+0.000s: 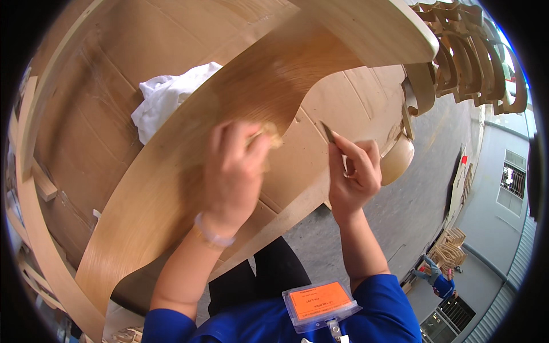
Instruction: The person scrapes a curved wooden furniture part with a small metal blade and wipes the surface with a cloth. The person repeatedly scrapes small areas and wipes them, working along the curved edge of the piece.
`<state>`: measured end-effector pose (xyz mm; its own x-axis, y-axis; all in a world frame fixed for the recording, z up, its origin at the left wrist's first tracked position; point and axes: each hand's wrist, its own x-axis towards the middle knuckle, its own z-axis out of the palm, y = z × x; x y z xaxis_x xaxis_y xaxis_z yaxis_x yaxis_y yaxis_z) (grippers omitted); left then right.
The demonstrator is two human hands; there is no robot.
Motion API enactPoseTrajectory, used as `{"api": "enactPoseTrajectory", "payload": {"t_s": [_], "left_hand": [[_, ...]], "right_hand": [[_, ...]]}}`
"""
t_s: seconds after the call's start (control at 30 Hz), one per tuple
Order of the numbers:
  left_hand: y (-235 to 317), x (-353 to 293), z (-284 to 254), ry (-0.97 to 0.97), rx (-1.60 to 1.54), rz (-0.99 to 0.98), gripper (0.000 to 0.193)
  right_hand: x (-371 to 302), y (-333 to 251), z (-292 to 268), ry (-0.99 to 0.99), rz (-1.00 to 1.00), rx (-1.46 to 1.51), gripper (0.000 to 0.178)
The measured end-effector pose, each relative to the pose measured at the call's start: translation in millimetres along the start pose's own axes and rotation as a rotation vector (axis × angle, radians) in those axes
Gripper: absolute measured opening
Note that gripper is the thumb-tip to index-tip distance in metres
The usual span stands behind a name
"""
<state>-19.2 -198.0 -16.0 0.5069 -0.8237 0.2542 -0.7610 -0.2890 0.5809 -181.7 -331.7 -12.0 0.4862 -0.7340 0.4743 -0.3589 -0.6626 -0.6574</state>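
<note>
A long bent plywood panel (171, 166) with a smooth, light wood face curves across the bench in front of me. My left hand (235, 166), smeared by motion, is closed on a crumpled yellowish piece (271, 136) over the panel's near edge; whether it is cloth or paper cannot be told. To the right, my right hand (355, 174) pinches a thin, dark, pointed flat piece (327, 132) between thumb and fingers, held up off the bench. Its exact kind is unclear. A white cloth (166, 97) lies behind the panel.
Brown cardboard (337, 108) covers the bench top. A wooden frame (31, 131) stands at the left. Several curved wooden parts (472, 51) are stacked at the far right. Beyond the grey floor (417, 188), a person in blue (443, 286) is near more stacked wood (449, 251).
</note>
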Motion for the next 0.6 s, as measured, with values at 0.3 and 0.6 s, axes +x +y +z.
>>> {"api": "enactPoseTrajectory", "payload": {"t_s": [0.3,0.6], "left_hand": [[-40.5,-65.7,-103.3,0.2,-0.48,-0.509,0.023],[-46.2,-77.5,-98.0,0.26,-0.697,-0.528,0.022]], "right_hand": [[25.2,24.1,35.3,-0.039,-0.569,-0.276,0.036],[15.8,15.3,37.5,0.0,-0.536,-0.297,0.018]]}}
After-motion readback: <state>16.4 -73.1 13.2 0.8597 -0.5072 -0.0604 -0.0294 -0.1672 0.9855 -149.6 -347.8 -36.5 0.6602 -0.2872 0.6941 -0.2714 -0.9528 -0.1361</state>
